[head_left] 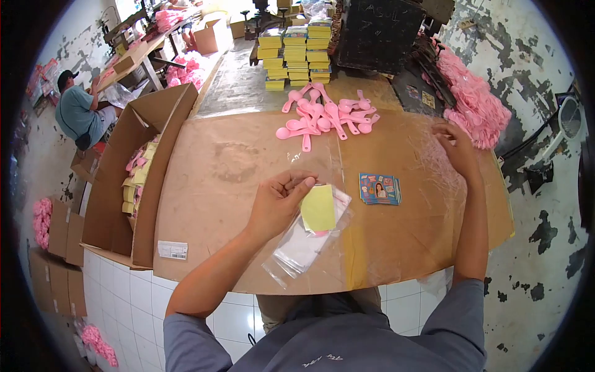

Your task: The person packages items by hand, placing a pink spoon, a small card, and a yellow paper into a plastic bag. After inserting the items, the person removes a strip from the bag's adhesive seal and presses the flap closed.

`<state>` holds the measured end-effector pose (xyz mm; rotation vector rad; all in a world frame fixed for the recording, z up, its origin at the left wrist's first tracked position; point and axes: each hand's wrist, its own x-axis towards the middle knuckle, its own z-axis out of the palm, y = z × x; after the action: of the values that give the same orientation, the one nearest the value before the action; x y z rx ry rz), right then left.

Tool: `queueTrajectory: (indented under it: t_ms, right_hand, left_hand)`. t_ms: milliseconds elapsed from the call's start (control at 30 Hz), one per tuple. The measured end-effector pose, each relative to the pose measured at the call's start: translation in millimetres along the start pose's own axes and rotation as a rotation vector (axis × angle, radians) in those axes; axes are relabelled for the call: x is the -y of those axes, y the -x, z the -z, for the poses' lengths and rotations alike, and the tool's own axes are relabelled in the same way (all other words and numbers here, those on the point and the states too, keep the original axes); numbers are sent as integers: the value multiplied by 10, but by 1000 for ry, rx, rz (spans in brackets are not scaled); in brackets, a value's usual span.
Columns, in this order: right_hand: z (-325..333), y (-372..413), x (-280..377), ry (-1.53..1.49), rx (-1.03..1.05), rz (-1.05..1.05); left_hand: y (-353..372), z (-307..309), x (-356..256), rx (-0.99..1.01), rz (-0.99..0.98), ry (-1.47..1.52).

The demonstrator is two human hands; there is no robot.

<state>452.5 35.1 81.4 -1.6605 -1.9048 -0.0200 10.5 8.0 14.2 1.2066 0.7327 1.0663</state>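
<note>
My left hand (280,203) is closed, thumb and fingers pinching the top edge of a yellow card (318,209) and clear plastic around it. A bit of pink shows at the card's lower edge; what it belongs to is hidden. Beneath lies a stack of clear plastic bags (297,251). My right hand (457,149) is over the right side of the table, fingers loosely bent and apart, holding nothing I can see. Under it are loose transparent plastic scraps (439,162). Between my hands sits a stack of blue printed cards (380,189). Pink measuring spoons (331,113) are piled farther back.
Yellow-edged card stacks (296,53) and a black box (379,37) stand at the back. A cardboard box (170,161) with pink and yellow packets is at the left edge. A pink heap (477,99) lies back right. Another person (83,111) sits far left.
</note>
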Motion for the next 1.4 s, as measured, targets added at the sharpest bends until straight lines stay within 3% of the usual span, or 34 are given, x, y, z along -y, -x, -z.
queueTrajectory:
  t_ms: [67,133,200,267,367,467,567,867,1400]
  right_hand:
    - [-211,-7,386,-103,2,74]
    - [-431,84,902,-314,194,18]
    - [-577,183,1368,-464,372,104]
    - [-797,315,1704,-692,399,221]
    - [-1005,360,1920,-913,583,39]
    - [-1192,362,1899,-1189,628,-67]
    - [-1198,343,1843,-1172,628,-111]
    - [-1267,357,1653,-1199,574,-219]
    - [-1202,296,1530,-1075,550,12]
  left_hand:
    - [23,8,17,-14,0,-28]
    - [42,-21,-16,-48,6,-60]
    - [47,-34,-15,-65,1,-71]
    - [46,-23,15,-68,-19,-61]
    - [49,-9,27,-60,-13,-3]
    - [54,10,12,-64,-41,-67]
    - [50,9,-34,-3,-9,33]
    - [34,48,0,21,16,-118]
    - [5,185,22,111,60,-177]
